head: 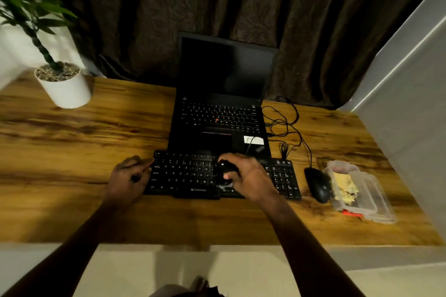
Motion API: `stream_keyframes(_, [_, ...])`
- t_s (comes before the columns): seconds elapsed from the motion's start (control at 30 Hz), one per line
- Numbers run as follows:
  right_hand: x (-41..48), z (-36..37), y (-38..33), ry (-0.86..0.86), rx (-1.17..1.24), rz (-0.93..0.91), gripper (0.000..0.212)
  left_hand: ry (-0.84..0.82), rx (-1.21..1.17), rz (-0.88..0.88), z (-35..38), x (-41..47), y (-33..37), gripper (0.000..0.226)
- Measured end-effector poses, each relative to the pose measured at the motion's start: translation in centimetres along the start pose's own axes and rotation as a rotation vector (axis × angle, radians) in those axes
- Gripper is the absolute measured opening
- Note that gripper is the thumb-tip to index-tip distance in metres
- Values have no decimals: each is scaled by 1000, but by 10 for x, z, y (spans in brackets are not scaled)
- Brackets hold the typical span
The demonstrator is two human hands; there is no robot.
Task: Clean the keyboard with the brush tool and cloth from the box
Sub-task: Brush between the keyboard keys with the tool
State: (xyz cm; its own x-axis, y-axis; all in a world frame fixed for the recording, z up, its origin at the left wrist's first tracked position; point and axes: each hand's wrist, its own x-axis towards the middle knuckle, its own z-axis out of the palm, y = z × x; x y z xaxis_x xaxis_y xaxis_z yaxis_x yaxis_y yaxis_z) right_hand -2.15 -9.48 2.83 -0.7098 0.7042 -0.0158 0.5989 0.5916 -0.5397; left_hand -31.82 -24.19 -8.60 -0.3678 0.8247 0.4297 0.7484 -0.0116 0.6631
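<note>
A black external keyboard (188, 176) lies on the wooden desk in front of the laptop. My right hand (248, 176) is over its middle keys, closed around a small black brush tool (226, 171) whose end touches the keys. At the keyboard's left end rests my left hand (128, 176), fingers curled against the edge, holding it steady. A clear plastic box (362, 190) sits open at the right with a yellow cloth (344, 184) inside.
An open black laptop (222, 113) stands behind the keyboard. A black mouse (318, 184) and tangled cables (284, 125) lie right of it. A white potted plant (64, 87) stands at the back left. A small red item (351, 213) lies by the box.
</note>
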Motion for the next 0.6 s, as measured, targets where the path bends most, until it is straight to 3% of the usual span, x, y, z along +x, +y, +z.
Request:
stream_keyframes(0.23, [31, -1, -23, -79, 71, -23, 45, 35, 80, -128, -1, -21, 9, 44])
stream_keyframes(0.43, [41, -23, -6, -29, 52, 89, 48, -70, 116, -175, -5, -32, 2, 42])
stream_keyframes(0.6, [14, -25, 6, -8, 53, 131, 43, -36, 160, -182, -4, -34, 9, 44])
